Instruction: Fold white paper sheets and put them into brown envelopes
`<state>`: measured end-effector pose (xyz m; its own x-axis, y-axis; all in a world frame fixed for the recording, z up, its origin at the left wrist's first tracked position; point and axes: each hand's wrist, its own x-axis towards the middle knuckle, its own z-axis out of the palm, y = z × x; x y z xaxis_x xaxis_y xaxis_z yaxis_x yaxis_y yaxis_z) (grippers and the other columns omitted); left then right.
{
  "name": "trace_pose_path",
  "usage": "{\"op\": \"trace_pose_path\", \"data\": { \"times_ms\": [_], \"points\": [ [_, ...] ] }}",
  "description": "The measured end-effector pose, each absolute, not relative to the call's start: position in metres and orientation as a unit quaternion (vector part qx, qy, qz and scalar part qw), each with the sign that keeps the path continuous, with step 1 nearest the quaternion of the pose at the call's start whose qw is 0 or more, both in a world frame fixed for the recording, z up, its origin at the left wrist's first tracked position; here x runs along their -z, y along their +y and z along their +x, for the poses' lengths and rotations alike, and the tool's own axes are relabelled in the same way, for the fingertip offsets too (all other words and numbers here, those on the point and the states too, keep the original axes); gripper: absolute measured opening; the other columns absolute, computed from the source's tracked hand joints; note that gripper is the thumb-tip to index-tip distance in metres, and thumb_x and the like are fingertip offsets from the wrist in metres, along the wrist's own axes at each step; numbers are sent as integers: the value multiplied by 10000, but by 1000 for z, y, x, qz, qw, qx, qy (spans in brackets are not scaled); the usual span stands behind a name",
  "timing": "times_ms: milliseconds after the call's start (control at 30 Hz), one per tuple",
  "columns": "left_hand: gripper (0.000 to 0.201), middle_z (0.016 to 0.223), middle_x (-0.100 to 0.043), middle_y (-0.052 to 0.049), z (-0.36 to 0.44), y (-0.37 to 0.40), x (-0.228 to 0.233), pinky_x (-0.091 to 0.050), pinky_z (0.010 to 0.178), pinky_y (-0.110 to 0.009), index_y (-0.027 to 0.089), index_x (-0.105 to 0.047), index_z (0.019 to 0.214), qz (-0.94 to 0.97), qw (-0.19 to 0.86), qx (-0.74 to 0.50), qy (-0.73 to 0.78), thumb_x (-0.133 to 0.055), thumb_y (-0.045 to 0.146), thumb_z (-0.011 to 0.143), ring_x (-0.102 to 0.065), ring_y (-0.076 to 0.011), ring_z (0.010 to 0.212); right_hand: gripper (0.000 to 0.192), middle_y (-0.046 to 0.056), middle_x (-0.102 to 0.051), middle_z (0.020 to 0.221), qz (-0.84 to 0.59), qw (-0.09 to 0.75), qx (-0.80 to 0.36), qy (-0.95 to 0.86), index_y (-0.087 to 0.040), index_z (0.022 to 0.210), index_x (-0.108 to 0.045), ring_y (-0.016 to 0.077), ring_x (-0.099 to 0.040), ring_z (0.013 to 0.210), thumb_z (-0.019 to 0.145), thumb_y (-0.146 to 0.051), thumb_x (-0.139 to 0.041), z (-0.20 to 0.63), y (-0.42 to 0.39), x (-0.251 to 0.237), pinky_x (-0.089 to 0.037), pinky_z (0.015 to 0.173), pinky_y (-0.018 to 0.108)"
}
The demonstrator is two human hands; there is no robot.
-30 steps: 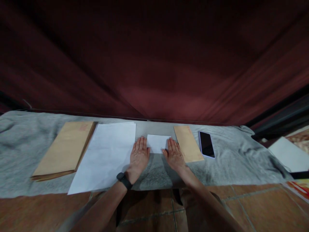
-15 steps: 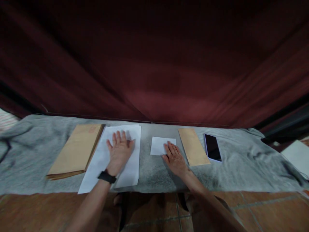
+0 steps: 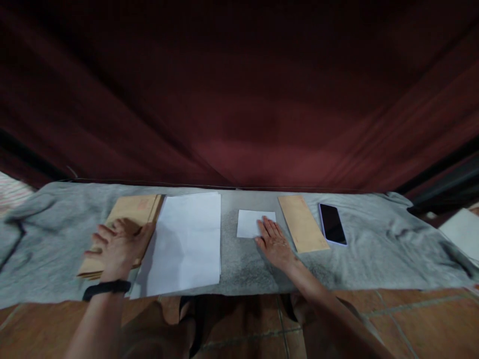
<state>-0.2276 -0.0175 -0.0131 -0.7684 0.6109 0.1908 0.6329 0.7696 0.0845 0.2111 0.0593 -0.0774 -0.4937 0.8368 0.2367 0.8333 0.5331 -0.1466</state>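
Observation:
My left hand, a dark band at its wrist, is over a stack of brown envelopes with its fingers spread. Whether its palm presses on the stack is hard to tell. Beside the stack lie large white paper sheets, one slightly askew under another. My right hand lies flat, fingers stretched out over the right part of a small folded-looking white paper. Just right of that hand is a single brown envelope, lying at a slant.
A phone with a dark screen and purple edge lies right of the single envelope. Grey cloth covers the narrow surface. Dark red fabric hangs behind it. Tiled floor shows below the front edge.
My left hand has moved left from the large white sheets to the brown envelope stack. My right hand stays on the small white paper. The view has shifted slightly.

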Motion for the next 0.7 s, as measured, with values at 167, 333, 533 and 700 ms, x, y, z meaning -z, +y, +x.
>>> {"op": "trace_pose_path", "data": {
  "times_ms": [167,333,533,700],
  "points": [
    [724,1682,-244,-233,-190,7,7,-229,1172,-729,112,-385,1529,-392,100,150,-902,-438,565,966,-246,-458,1528,592,202,-367,1632,-483,92,-23,-870,-84,1545,-442,313,-368,1509,1053,-414,-461,209,64,63,-307,1224,484],
    [557,1564,-465,-220,-123,27,11,-409,1182,-485,76,-577,1370,-576,-16,280,-767,-480,428,949,-473,-347,1431,525,238,-438,1582,-463,40,-19,-885,-75,1485,-510,309,-433,1470,1031,-338,-499,209,68,49,-360,1199,464],
    [422,1529,-544,-118,-42,35,26,-447,1180,-438,196,-663,1294,-633,-150,367,-665,-575,359,915,-551,-283,1375,510,246,-481,1546,-452,18,-48,-891,-64,1454,-546,295,-506,1418,949,-79,-478,211,70,40,-392,1185,405],
    [476,1439,-619,-137,-27,41,24,-438,1166,-467,181,-638,1330,-483,-299,488,-663,-604,397,908,-565,-289,1357,423,124,-705,1320,-486,278,-265,-785,-174,1361,-630,258,-668,1214,997,-185,-415,216,78,31,-523,1037,391]
  ]
}}
